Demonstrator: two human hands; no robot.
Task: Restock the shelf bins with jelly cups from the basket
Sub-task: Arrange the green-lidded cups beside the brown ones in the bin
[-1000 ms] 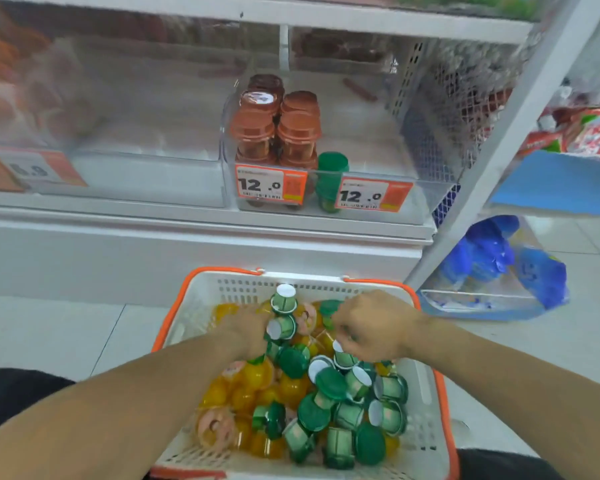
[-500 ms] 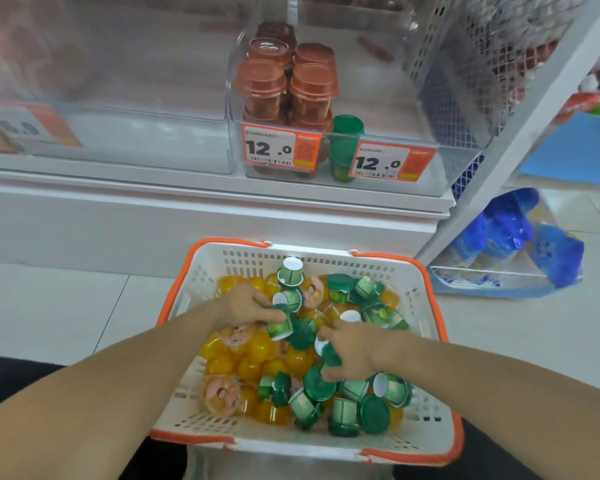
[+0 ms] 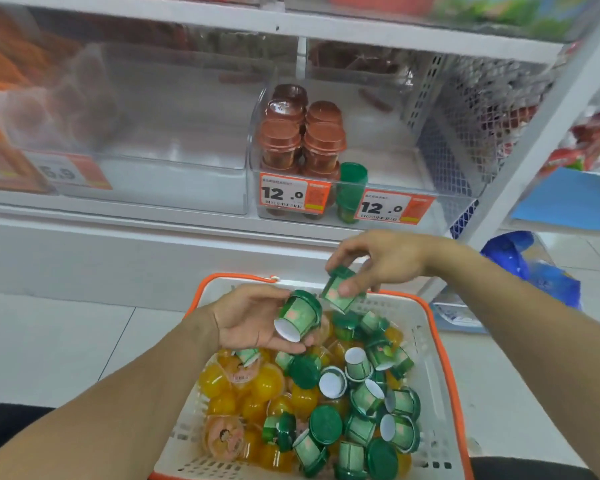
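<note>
Both hands are now lifting above the white orange-rimmed plastic basket's [image 3: 440,362] far edge, left hand [image 3: 253,318] and right hand [image 3: 378,261] each gripping one green foil-lidded jelly cup [image 3: 300,315] [image 3: 338,292].

A white shelf [image 3: 125,221] carries clear bins [image 3: 174,174]; the basket [image 3: 440,358] sits above the tiled floor [image 3: 49,334].

left hand [image 3: 253,317]: palm up, fingers curled, grip on a cup | right hand [image 3: 378,261]: palm down, raised higher, fingertip grip on a cup | both forearms bare, reaching forward
</note>
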